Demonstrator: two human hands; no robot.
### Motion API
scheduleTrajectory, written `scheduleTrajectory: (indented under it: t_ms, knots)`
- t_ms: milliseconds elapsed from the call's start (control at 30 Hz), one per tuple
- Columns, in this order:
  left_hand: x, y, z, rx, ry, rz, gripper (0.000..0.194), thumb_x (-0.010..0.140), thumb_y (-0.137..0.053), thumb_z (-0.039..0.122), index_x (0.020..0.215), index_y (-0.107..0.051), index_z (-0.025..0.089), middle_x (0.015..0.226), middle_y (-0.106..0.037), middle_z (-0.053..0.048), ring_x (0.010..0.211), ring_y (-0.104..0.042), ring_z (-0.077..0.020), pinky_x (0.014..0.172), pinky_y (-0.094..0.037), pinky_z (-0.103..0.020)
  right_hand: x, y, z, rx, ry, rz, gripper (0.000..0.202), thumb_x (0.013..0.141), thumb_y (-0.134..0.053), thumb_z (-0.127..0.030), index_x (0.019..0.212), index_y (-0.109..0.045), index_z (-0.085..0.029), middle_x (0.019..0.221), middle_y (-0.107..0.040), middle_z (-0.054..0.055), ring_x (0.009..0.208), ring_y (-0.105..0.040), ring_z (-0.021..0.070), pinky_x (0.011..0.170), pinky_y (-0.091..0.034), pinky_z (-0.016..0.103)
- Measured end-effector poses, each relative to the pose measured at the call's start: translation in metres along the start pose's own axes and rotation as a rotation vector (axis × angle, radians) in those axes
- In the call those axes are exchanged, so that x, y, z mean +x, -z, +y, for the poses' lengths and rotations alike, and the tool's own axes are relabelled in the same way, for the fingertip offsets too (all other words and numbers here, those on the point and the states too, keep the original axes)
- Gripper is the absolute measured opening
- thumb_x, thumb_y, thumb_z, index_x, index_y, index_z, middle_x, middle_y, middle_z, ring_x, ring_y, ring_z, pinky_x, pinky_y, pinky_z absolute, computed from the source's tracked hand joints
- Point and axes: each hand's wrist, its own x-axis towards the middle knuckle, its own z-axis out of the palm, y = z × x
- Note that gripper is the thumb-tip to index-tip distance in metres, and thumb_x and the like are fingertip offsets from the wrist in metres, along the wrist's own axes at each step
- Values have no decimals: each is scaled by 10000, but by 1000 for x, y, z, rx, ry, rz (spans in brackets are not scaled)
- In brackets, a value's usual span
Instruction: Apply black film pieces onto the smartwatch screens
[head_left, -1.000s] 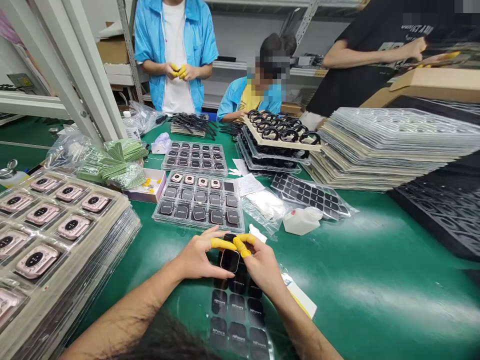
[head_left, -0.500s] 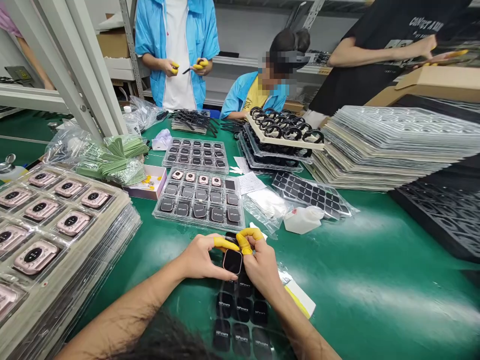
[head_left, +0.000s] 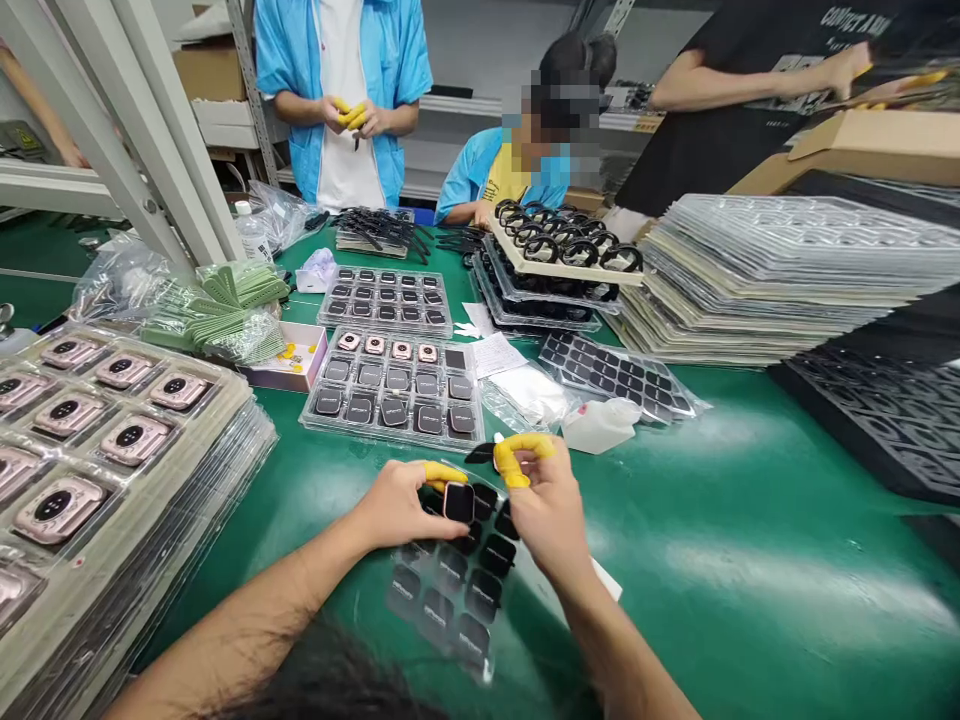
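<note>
In the head view, my left hand (head_left: 409, 507) grips a smartwatch body (head_left: 459, 503) between thumb and fingers, its dark screen facing up. My right hand (head_left: 547, 500), a little to the right, has thumb and forefinger pinched on a black film sticker (head_left: 480, 454) that juts out leftward. Yellow finger cots cover some fingertips of both hands. Below them lies a clear sheet of black square stickers (head_left: 451, 572) with white lettering, slightly blurred. The watch hides part of its upper end.
Ahead stands a clear tray (head_left: 394, 432) of watch bodies. Stacked trays of pink watches (head_left: 255, 430) rise at left; a tall tray stack (head_left: 750, 290) is at right. Another sticker sheet (head_left: 615, 375) and a white bottle (head_left: 600, 428) lie ahead. Co-workers are across the table.
My right hand has moved right and slightly up, away from the watch, with the black film sticker now showing in its pinch. The sticker sheet has shifted left and tilted.
</note>
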Motion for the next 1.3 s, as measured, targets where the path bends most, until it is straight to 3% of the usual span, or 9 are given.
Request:
scheduleTrajectory:
  t_ms: [100,200,433,700,1133,1300]
  knots:
    - [3,2,0,25,105,121,536,682,-946,284,1200,-856,183,1130,-886,-61,1039,-830,-274,1003,-644,-357,-1,7,-7,216,-238,-301,437,811,-848,-651,867,-693,-247,792,-657,15,697,-586,195,655,-501,332]
    - [5,3,0,15,122,133,546,670,-921,227,1211,-853,196,1142,-886,-42,1059,-829,-268,1000,-645,-342,-3,2,-5,254,-334,-401,520,693,-933,-688,834,-717,-237,801,-696,30,727,-626,210,671,-525,338]
    - [5,3,-1,63,109,85,572,667,-908,217,1237,-865,232,1170,-881,-22,1071,-815,-253,1021,-627,-322,-1,-11,-1,313,-503,-416,671,491,-1005,-782,781,-717,-251,831,-728,38,777,-684,229,764,-632,390]
    - [5,4,-2,78,90,58,579,683,-913,261,1260,-864,236,1160,-881,-30,1051,-815,-260,997,-628,-331,0,-9,-4,324,-547,-432,756,423,-995,-841,775,-726,-230,806,-723,39,777,-707,230,758,-674,393]
    - [6,3,-6,114,78,49,589,691,-915,275,1276,-856,265,1159,-874,-30,1047,-815,-253,976,-636,-337,-2,-9,7,275,-471,-443,742,534,-944,-866,832,-705,-230,828,-711,29,762,-718,214,734,-677,386]
    - [5,3,-6,105,101,56,574,695,-947,316,1260,-860,262,1143,-880,-25,1044,-821,-256,987,-631,-336,-5,-9,12,251,-436,-350,813,573,-995,-736,1124,-627,-265,932,-709,-11,680,-727,187,645,-643,352]
